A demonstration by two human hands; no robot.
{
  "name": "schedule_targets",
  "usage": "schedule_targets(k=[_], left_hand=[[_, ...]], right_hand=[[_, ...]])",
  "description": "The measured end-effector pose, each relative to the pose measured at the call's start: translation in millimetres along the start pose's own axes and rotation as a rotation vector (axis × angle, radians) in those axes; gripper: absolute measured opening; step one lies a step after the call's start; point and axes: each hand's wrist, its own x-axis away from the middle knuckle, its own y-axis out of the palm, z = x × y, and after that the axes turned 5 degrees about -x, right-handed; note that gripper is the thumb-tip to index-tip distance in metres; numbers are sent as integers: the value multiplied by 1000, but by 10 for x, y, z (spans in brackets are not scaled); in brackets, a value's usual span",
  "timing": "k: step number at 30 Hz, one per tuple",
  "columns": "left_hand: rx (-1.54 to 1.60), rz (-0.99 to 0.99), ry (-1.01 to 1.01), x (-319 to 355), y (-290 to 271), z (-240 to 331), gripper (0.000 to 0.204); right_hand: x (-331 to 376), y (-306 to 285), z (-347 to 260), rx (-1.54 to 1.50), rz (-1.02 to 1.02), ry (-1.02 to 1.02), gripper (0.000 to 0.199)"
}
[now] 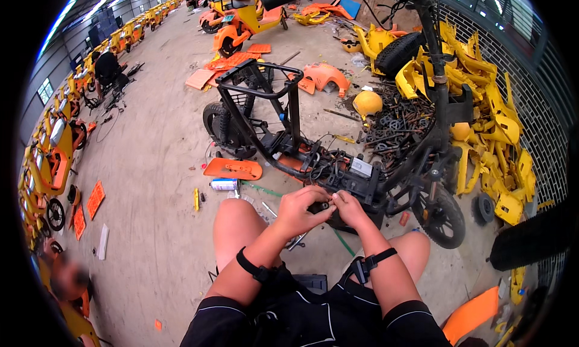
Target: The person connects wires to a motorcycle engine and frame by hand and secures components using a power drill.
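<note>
In front of me stands a stripped black scooter frame (278, 165), its wiring and a silver box (360, 167) bare on the low middle section. My left hand (301, 209) is at the near edge of this section, thumb and fingers pinched together. Close against it, my right hand (350, 209) is closed too, its fingertips meeting the left ones. Whatever they grip is small and mostly hidden; a dark rounded part (319, 206) shows beside the left fingers. On the floor below lie a metal tool (297, 241) and a thin screwdriver-like tool (269, 209).
Left of the frame lie an orange panel (232, 168), a spray can (224, 184) and a yellow-handled tool (196, 199). Dark metal parts (398, 127) and yellow body panels (497, 142) are heaped to the right. A person (69, 277) is at lower left, another (107, 68) farther off.
</note>
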Motion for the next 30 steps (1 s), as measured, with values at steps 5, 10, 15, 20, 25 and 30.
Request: schedule_targets(k=[5,10,15,20,25,30], left_hand=[[21,-51,-100,12,-133,-79,24],[150,-141,-378,-13,-259,-120,22],[495,-90,-377,-80,-233,-294,37],[702,28,-458,-141,-212,-438,107],[752,-270,-407,40,-5,-145,118],[589,-278,-693,73,253,-146,54]], right_hand=[[65,170,141,-85,-53,-20,38],[262,134,-167,-66,43,52,38],[317,119,-199,-131,135,134,40],[280,142,-194,-540,107,177,35],[468,-19,-765,-1126,-152,226,26],[396,10,-883,-962,-65,365,31]])
